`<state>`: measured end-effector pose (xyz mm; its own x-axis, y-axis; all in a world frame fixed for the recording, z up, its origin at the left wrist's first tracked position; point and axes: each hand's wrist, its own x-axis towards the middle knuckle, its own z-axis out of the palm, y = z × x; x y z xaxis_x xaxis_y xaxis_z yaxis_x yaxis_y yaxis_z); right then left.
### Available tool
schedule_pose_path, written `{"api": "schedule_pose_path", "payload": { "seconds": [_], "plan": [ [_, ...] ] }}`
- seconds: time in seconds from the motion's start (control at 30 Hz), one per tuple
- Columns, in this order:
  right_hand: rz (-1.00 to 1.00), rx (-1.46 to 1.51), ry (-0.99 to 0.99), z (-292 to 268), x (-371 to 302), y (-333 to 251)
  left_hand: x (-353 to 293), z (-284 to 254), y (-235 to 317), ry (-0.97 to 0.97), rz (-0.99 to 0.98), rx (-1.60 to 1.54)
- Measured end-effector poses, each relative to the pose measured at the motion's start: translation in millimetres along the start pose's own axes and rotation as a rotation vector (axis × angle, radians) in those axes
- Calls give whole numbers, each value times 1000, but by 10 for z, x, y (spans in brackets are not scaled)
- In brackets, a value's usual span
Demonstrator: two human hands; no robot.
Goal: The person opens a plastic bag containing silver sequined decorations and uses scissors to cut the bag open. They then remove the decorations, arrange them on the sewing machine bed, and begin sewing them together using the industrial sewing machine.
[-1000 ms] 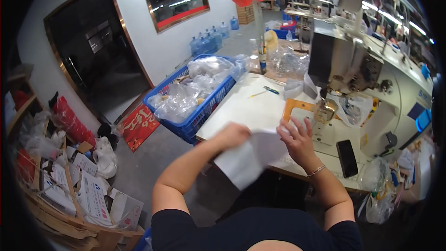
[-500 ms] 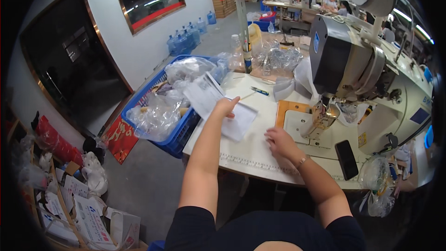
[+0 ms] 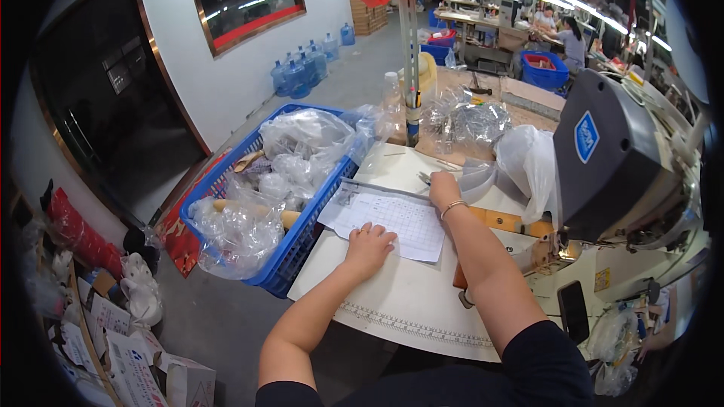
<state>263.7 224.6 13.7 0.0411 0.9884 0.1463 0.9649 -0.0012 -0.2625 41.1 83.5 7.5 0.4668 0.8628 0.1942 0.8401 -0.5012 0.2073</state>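
A printed sheet with a grid lies on the white sewing table, partly over the blue basket's rim. My left hand rests on the sheet's near edge, fingers spread and holding nothing. Beyond the sheet's far right corner, my right hand is closed at a small slim tool; only its dark tip shows, and its exact kind is hidden by the fingers. To the right of that hand stands the sewing machine, with a wooden-coloured plate at its bed.
At left the blue basket is heaped with clear plastic bags. A pole rises behind the table, beside a plastic bottle. A white bag sits by the machine; a black phone lies at right.
The paper has gone from my left hand's hold in the air to flat on the table. My right hand has moved from the near edge to the tool at the back.
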Motion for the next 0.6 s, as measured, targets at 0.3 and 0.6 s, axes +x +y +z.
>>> {"api": "schedule_pose_path", "payload": {
  "seconds": [0.3, 0.6],
  "plan": [
    [-405, 755, -57, -93, -516, -261, -562, -26, 471, 40, -9, 59],
    [-701, 293, 221, -474, -1705, -233, -963, -97, 817, 350, 208, -209]
  ]
}}
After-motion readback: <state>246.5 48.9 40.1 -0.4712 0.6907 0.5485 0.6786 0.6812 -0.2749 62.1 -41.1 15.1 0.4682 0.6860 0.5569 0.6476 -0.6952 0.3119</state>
